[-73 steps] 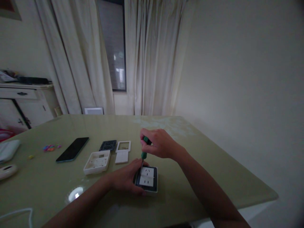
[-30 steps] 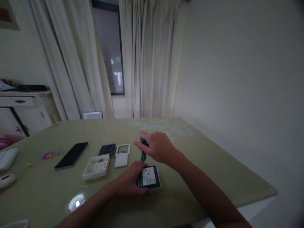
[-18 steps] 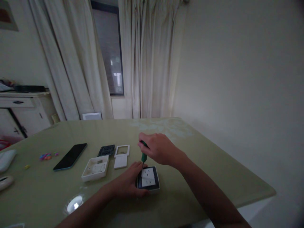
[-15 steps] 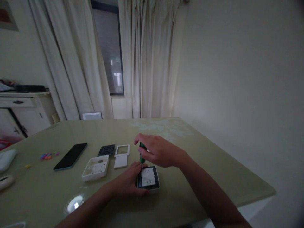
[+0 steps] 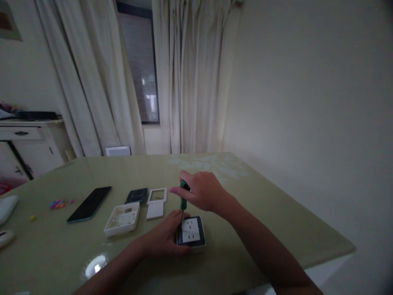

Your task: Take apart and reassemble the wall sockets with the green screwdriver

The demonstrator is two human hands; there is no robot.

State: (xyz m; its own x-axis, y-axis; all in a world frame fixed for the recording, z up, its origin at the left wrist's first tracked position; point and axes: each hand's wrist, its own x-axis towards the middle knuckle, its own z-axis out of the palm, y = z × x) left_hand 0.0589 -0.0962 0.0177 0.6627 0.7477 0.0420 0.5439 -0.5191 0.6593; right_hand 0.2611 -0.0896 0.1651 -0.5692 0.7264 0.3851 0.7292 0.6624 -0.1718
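Observation:
A wall socket (image 5: 190, 230) with a white face, dark surround and white box lies on the table near its front. My left hand (image 5: 167, 235) is closed around the socket's left side, thumb along the near edge. Above it, my right hand (image 5: 202, 189) grips the green handle of a screwdriver (image 5: 183, 196). The screwdriver stands nearly upright, its shaft reaching down to the left part of the socket. Whether the tip sits in a screw is too small to tell.
Left of the hands are a white mounting box (image 5: 123, 220), a dark socket plate (image 5: 136, 195), a white frame (image 5: 157, 195) and a white cover plate (image 5: 155, 209). Farther left lie a black phone or tablet (image 5: 89, 204) and small colourful pieces (image 5: 60, 203). A wall borders the table's right side.
My right hand has turned around the screwdriver handle, its fingers and thumb shifting position. My left hand keeps hold of the socket. The view has moved slightly.

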